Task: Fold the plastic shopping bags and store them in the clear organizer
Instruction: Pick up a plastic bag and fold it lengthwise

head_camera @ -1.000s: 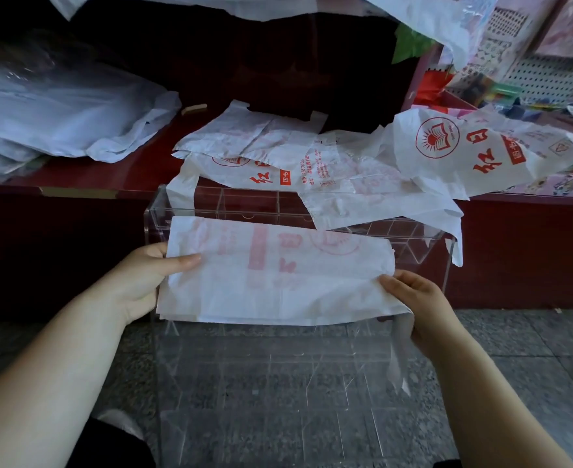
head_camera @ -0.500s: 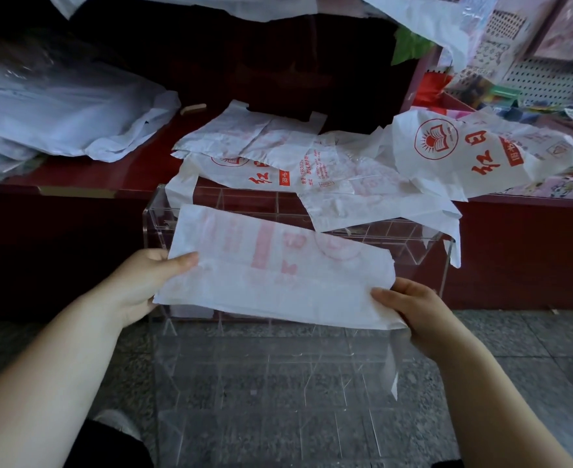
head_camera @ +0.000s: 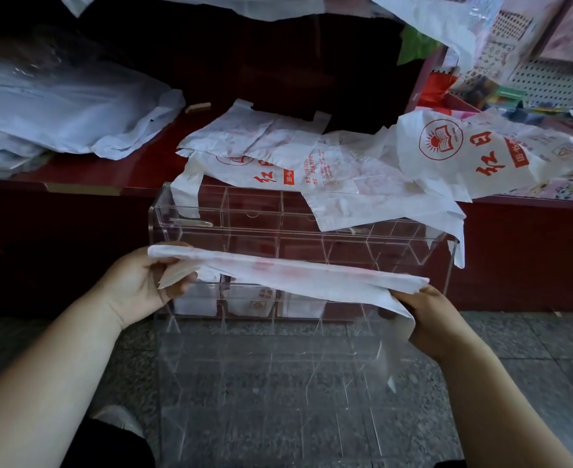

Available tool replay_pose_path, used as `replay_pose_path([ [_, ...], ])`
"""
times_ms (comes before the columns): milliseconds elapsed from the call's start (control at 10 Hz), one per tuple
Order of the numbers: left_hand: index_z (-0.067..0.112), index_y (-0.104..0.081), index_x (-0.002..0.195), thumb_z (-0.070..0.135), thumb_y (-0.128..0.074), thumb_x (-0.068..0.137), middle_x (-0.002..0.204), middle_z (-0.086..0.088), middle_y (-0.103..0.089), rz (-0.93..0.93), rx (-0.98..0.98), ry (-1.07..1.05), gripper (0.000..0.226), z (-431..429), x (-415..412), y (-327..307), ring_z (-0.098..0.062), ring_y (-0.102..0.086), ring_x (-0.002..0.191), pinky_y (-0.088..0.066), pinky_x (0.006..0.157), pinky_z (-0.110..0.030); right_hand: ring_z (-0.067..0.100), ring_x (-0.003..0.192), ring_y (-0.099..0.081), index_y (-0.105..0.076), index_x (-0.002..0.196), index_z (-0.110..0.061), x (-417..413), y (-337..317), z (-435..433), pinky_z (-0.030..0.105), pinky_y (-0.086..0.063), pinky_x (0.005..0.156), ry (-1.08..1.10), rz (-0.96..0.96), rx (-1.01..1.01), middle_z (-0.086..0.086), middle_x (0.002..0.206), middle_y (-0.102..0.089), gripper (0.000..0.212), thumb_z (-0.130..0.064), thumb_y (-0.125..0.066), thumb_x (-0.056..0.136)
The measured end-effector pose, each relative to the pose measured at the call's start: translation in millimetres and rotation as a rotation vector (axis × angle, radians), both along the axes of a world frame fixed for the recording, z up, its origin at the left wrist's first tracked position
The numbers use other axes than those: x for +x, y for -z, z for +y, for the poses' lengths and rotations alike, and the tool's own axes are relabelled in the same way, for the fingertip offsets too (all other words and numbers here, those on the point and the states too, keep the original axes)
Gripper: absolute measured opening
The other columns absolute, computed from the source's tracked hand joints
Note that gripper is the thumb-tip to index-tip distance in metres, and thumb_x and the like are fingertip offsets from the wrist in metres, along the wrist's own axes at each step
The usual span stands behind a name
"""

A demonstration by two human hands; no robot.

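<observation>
The folded bag [head_camera: 295, 276] is held flat, nearly edge-on, above the clear organizer [head_camera: 163, 211]. Its long axis runs left to right, dipping slightly rightward. The left hand [head_camera: 139, 285] pinches its left end, and the right hand [head_camera: 437, 319] grips the right end with curled fingers.

The red print on the folded bag [head_camera: 288, 275] is blurred beyond reading. Fingers of the right hand [head_camera: 433, 319] are covered by the bag's drooping end; those of the left hand [head_camera: 136, 288] are partly hidden behind the other. The organizer [head_camera: 254, 211] is draped at its far right corner by loose bags [head_camera: 345, 184], whose fine print cannot be read. Both forearms [head_camera: 42, 383] are cut off at the edges of the view.
</observation>
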State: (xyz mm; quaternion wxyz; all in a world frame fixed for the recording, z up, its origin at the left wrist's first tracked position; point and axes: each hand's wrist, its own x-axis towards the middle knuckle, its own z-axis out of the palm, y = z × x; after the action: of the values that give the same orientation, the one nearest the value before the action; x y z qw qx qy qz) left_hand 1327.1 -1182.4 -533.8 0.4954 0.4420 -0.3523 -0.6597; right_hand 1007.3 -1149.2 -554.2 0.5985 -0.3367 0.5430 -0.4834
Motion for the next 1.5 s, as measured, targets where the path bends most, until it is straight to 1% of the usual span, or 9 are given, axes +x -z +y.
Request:
replay_pose_path([
  [100,0.007,-0.064,0.04,0.04,-0.084,-0.004,0.046,-0.006,-0.061,0.028,0.027,0.026,0.058,-1.5,2.8,0.2,-0.014,-0.06,0.041,-0.047,0.037,-0.018,0.016,0.066,-0.059,-0.054,0.075,-0.008,-1.5,0.9,-1.1,0.019,-0.052,0.052,0.055,0.028,-0.016,0.004,0.064,-0.062,0.03,0.01,-0.035,0.091],
  [200,0.014,-0.058,0.037,0.066,-0.071,0.041,0.05,0.0,-0.063,-0.105,0.045,0.042,0.054,-1.2,2.5,-2.4,-0.011,-0.062,0.05,-0.047,0.041,-0.014,0.015,0.059,-0.061,-0.066,0.053,-0.011,-3.4,1.3,-2.5,0.02,-0.05,0.053,0.068,0.128,-0.079,0.002,0.052,-0.064,0.055,0.01,-0.029,0.088],
  [400,0.01,-0.047,0.065,-0.005,-0.062,0.079,0.053,0.007,-0.053,-0.527,-0.15,0.023,0.025,-3.0,2.4,2.8,0.004,-0.051,0.044,-0.038,0.043,-0.006,-0.001,0.044,-0.052,-0.062,0.056,-0.01,1.0,5.4,-0.8,0.013,-0.041,0.05,-0.001,0.349,-0.124,-0.006,0.046,-0.058,0.032,-0.003,-0.056,0.086],
  [600,0.02,-0.064,0.075,-0.004,-0.057,0.083,0.058,0.009,-0.068,-0.506,-0.191,-0.1,0.026,-2.4,5.4,1.6,0.0,-0.064,0.056,-0.051,0.057,-0.011,0.005,0.055,-0.06,-0.06,0.092,-0.016,-0.5,6.6,-0.7,0.013,-0.048,0.051,-0.028,0.265,-0.131,-0.003,0.063,-0.063,0.031,0.012,-0.055,0.081],
  [800,0.039,-0.069,0.051,-0.001,-0.057,0.083,0.052,0.019,-0.064,-0.557,-0.413,-0.124,0.053,8.2,-6.4,-13.3,0.008,-0.059,0.052,-0.045,0.052,-0.004,-0.001,0.079,-0.055,-0.062,0.085,-0.024,8.8,2.5,4.0,0.003,-0.042,0.061,-0.216,0.767,-0.215,-0.01,0.087,-0.06,0.009,-0.015,-0.061,0.086],
  [1000,0.048,-0.066,0.053,0.033,-0.075,0.065,0.053,0.024,-0.06,-0.722,-0.638,0.138,0.021,29.6,-42.8,-26.1,0.01,-0.055,0.056,-0.038,0.055,-0.002,0.002,0.097,-0.061,-0.057,0.095,-0.031,46.0,-20.0,18.7,0.012,-0.048,0.082,-0.425,0.499,-0.351,-0.014,0.1,-0.063,0.028,-0.028,-0.074,0.073],
  [1100,0.023,-0.069,0.059,0.044,-0.076,0.066,0.044,0.017,-0.047,-0.749,-0.688,0.229,0.023,36.0,-61.2,-22.2,0.003,-0.043,0.045,-0.031,0.048,-0.007,-0.003,0.086,-0.062,-0.062,0.087,-0.029,72.3,-22.5,25.8,0.014,-0.048,0.079,-0.531,0.362,-0.388,-0.016,0.081,-0.068,0.023,-0.021,-0.073,0.068],
  [1300,0.026,-0.044,0.037,0.043,-0.071,0.066,0.037,0.009,-0.029,-0.748,-0.669,0.146,0.043,28.8,-65.7,-13.8,-0.003,-0.028,0.038,-0.021,0.041,-0.011,0.001,0.05,-0.048,-0.051,0.056,-0.009,85.3,-6.4,32.9,0.016,-0.04,0.053,-0.591,0.427,-0.195,-0.009,0.053,-0.053,0.031,-0.016,-0.066,0.082],
  [1500,0.015,-0.06,0.056,0.022,-0.066,0.074,0.042,0.012,-0.054,-0.443,-0.398,-0.191,0.02,7.9,-49.5,-11.9,0.003,-0.049,0.042,-0.04,0.051,-0.013,-0.002,0.046,-0.05,-0.057,0.055,-0.017,82.4,-1.7,33.5,0.013,-0.04,0.052,-0.558,0.367,-0.119,-0.012,0.046,-0.056,0.032,-0.013,-0.06,0.086],
])
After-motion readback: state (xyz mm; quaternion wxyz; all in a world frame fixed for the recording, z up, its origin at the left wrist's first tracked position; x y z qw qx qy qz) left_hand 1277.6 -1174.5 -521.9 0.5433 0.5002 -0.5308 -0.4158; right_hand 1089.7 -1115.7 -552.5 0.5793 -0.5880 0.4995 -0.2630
